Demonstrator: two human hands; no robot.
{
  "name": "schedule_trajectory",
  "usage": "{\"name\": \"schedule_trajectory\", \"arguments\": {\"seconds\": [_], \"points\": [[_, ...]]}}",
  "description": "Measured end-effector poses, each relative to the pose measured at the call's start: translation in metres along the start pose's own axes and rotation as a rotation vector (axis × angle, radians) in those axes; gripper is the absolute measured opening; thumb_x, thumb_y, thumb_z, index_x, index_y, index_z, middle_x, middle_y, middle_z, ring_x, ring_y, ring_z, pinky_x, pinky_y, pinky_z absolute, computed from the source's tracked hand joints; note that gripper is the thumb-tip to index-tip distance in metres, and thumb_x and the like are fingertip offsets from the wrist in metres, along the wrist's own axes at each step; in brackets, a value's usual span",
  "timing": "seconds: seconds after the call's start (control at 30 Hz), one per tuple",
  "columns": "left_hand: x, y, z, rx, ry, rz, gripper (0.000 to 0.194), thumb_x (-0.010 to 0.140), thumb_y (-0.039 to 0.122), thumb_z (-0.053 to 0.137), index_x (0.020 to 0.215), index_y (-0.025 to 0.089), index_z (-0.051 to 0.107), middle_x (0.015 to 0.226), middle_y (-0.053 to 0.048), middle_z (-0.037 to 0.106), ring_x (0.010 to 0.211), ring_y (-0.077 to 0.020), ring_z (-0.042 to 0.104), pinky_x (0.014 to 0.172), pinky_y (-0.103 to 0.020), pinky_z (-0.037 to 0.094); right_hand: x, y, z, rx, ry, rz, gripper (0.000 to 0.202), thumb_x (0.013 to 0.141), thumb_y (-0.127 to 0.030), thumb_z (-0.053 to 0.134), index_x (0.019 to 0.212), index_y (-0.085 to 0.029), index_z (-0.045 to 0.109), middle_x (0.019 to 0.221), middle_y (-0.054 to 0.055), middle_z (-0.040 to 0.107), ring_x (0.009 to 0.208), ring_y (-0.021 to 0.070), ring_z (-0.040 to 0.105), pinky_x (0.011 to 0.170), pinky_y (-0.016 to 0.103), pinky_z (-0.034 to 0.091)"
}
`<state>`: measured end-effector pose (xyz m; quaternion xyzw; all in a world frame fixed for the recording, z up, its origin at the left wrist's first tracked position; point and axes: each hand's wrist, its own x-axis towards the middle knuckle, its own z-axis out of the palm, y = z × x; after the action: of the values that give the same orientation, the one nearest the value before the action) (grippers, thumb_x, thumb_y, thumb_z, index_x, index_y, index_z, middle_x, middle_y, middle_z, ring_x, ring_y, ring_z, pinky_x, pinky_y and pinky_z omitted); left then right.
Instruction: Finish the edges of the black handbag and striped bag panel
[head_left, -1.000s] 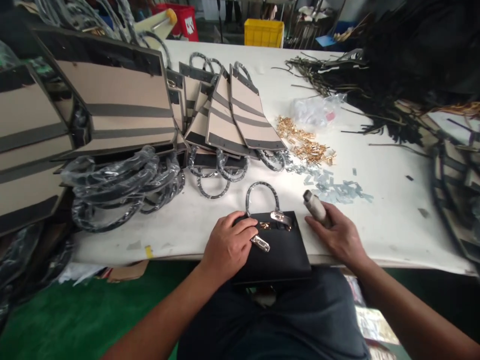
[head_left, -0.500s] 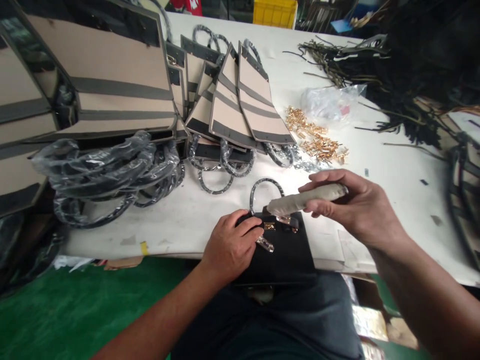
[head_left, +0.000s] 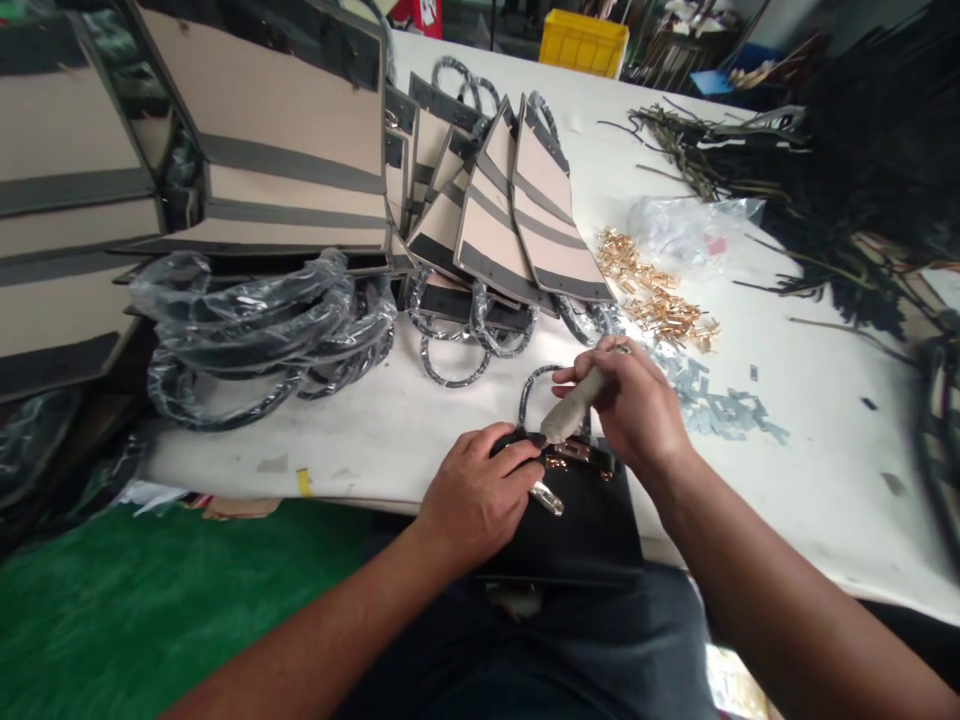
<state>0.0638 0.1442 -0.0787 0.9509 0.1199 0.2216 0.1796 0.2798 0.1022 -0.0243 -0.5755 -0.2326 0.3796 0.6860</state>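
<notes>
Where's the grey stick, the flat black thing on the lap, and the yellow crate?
Grey stick [head_left: 574, 408]: head view, on its uncovered shaft.
Flat black thing [head_left: 577, 530]: head view, on its bare lower face.
Yellow crate [head_left: 583, 45]: head view, on its front wall.

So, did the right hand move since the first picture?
Yes. Against the scattered flat silvery strips, the right hand moved left, bringing its greyish stick-shaped tool over the far edge of the flat black panel.
</notes>
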Motion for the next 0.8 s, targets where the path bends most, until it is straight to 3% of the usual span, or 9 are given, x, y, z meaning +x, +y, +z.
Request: {"name": "schedule_trajectory", "arguments": {"seconds": [0.2, 0.5, 0.8], "points": [[0.001, 0.0, 0.0, 0.0, -0.017, -0.011, 0.025, 0.098, 0.016, 0.057, 0.116, 0.025, 0.074, 0.132, -0.003, 0.072, 0.132, -0.0321, 0.054, 0.102, -0.05, 0.051, 0.022, 0.013, 0.016, 0.263, 0.1, 0.14, 0.034, 0.08, -0.031, 0.076, 0.085, -0.025, 0.043, 0.066, -0.008, 0.04, 0.049, 0.0084, 0.037, 0.043, 0.02, 0.04], [0.002, -0.001, 0.001, 0.003, -0.015, -0.013, 0.026, 0.097, 0.016, 0.058, 0.115, 0.026, 0.073, 0.129, -0.003, 0.073, 0.132, -0.0317, 0.055, 0.102, -0.049, 0.051, 0.024, 0.02, 0.026, 0.168, 0.06, 0.183, 0.047, 0.075, -0.04, 0.09, 0.088, -0.024, 0.047, 0.067, -0.009, 0.043, 0.048, 0.0062, 0.038, 0.04, 0.017, 0.039], [0.004, 0.0, 0.001, 0.025, -0.034, -0.019, 0.028, 0.094, 0.015, 0.061, 0.115, 0.026, 0.074, 0.127, -0.005, 0.072, 0.131, -0.0321, 0.055, 0.1, -0.049, 0.052, 0.034, 0.027, 0.03, 0.151, 0.039, 0.232, 0.041, 0.08, -0.034, 0.085, 0.083, -0.024, 0.045, 0.06, -0.01, 0.04, 0.045, 0.0061, 0.035, 0.036, 0.016, 0.035]]}}
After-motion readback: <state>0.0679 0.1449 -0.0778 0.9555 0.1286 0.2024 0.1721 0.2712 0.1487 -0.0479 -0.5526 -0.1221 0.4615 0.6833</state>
